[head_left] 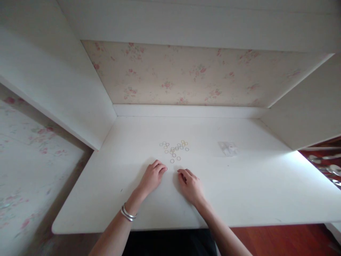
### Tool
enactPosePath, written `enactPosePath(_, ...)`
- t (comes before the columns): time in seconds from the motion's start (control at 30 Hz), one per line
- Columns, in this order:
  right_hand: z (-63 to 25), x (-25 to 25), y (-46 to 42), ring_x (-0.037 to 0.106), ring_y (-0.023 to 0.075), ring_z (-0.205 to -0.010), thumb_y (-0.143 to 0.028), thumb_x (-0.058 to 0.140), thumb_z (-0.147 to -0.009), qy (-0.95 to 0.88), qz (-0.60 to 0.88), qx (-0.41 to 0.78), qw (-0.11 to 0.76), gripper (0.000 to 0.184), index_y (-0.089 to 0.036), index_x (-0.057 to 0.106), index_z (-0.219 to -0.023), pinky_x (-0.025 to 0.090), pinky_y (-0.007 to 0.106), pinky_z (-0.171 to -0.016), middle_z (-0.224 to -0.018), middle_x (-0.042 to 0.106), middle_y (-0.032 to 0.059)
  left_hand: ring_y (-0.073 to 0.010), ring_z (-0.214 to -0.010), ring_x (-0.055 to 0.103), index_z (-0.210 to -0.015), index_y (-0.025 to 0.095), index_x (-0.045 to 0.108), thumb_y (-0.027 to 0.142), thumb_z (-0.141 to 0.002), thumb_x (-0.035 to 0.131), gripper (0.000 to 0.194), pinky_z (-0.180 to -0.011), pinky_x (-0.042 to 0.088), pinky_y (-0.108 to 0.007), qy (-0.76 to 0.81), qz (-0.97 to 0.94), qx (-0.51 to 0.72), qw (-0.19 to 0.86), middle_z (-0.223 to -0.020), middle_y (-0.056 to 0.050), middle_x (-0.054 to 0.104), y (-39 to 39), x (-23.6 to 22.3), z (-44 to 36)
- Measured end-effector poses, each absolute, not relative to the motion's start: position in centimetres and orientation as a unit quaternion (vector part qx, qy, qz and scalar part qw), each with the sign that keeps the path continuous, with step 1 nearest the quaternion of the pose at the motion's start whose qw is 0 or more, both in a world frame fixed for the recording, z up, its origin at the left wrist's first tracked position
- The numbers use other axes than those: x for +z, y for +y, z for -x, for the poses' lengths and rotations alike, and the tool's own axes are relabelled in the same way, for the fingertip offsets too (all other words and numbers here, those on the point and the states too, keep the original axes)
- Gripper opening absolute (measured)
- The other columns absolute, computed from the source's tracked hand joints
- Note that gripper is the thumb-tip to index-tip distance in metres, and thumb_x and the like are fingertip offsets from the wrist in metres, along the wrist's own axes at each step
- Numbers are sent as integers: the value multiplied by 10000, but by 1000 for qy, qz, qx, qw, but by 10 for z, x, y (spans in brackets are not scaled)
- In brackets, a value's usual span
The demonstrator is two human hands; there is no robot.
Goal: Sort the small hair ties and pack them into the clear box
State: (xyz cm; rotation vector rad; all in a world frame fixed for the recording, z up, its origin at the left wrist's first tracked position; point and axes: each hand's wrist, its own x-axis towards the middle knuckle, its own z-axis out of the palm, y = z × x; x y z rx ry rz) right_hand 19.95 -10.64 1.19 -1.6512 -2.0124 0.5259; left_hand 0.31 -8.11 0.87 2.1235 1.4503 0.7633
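Note:
Several thin rings (177, 148), some silver-coloured and some gold-coloured, lie loosely clustered on the white desk (149, 209), a few overlapping. My left hand (154, 175), with silver bangles (128, 213) at its wrist, rests just in front of the cluster on the left. Its thumb and forefinger are pinched together; whatever they hold is too small to make out. To the right, my right hand (190, 184) has its fingers curled and thumb against forefinger, and anything in them is hidden. A gap of desk lies between both hands, and neither touches the rings in the cluster.
A small clear plastic bag (228, 149) lies to the right of the rings. White side panels (87, 92) and an overhead shelf (202, 26) enclose the desk. Floral wallpaper (176, 78) covers the back. Shiny objects (333, 170) stand beyond the right edge.

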Motion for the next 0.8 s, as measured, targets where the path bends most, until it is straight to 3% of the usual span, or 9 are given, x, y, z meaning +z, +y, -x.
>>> enactPosePath(0.2,-180,11,-79,563,197,-899,-256,480,-878,-765,584,129,238,245,-267,610,-1084,433,314,-775,-994,628,70,-142,-758,542,-832,182,570,316,-913,408,226,-715,442,-256,564,-672,371,305,-817,-30,568,-70,8,15)
enactPosePath(0.5,-171,6,-66,529,193,-853,-234,442,-910,-775,586,126,198,206,-228,640,-854,411,309,-750,-893,596,69,-126,-719,526,-809,175,582,337,-889,446,226,-680,422,-234,555,-650,376,358,-793,-17,566,-72,10,18)
enactPosePath(0.8,-161,5,-82,532,175,-841,-254,417,-933,-811,515,150,233,206,-218,619,-916,400,310,-753,-912,594,54,-133,-734,529,-816,184,569,371,-894,427,248,-679,426,-235,565,-624,382,381,-791,-14,568,-70,12,20)
